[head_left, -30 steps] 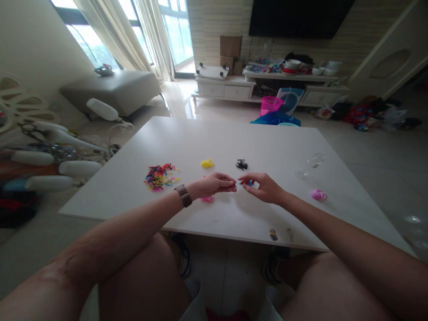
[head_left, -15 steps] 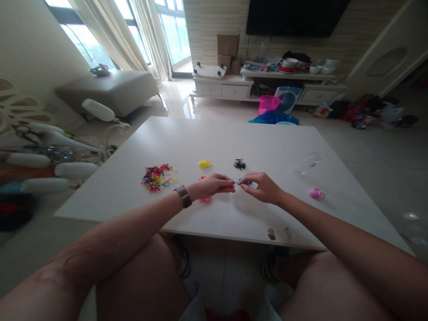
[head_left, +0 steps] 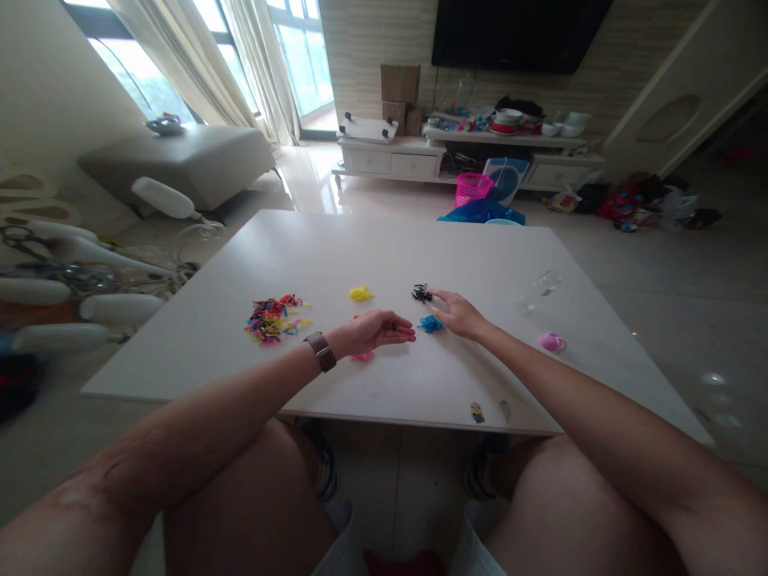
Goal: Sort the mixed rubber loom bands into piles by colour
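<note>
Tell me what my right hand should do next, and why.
I'd probably move your right hand to your left hand. The right is open beside the black pile and the blue pile, with nothing visible in its grip, while the left is curled around what may be something small and dark.

Broad open strip along far side of white table (head_left: 324,248), beyond yellow pile (head_left: 361,294) and black pile (head_left: 421,294); passable gap between both. Left hand (head_left: 384,329) blocks straight path from mixed pile (head_left: 271,322) to blue pile (head_left: 430,325). Right of right hand (head_left: 457,314), free lane until clear bottle (head_left: 548,283) and pink-purple object (head_left: 551,342).
</note>
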The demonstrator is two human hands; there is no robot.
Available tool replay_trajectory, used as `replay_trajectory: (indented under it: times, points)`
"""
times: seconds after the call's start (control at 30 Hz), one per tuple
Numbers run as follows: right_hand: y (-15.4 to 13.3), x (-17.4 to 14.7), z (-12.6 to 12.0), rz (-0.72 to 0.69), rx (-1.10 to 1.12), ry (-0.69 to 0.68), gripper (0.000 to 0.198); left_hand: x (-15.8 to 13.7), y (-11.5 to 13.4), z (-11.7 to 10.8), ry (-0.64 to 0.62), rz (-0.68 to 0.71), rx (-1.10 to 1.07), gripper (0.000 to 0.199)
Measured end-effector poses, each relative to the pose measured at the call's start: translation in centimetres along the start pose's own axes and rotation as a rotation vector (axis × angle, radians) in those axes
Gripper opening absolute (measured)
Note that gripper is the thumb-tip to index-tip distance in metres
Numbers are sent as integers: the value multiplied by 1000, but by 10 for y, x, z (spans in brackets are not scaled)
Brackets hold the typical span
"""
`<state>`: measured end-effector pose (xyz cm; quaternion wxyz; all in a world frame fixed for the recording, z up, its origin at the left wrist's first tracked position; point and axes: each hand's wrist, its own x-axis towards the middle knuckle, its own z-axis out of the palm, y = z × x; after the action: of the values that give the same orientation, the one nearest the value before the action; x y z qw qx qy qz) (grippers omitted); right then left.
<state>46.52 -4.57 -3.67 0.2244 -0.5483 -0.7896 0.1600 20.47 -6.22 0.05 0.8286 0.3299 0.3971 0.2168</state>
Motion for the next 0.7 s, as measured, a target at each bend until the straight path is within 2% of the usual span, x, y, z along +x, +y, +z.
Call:
replay_trajectory:
  times: [0.17, 0.3, 0.57, 0.7]
  points:
    - [-7, -3, -8, -26, 9, 81, 39, 1, 0, -1, -3, -5, -3, 17]
    - [-20, -8, -15, -113, 65, 111, 28, 1, 1, -1, 1, 10, -9, 16]
    - [-67, -18, -25, -440, 87, -94, 19, 5, -1, -4, 11, 34, -46, 29]
    - [-74, -21, -28, -520, 109, -166, 23, 5, 0, -3, 35, 61, -54, 39]
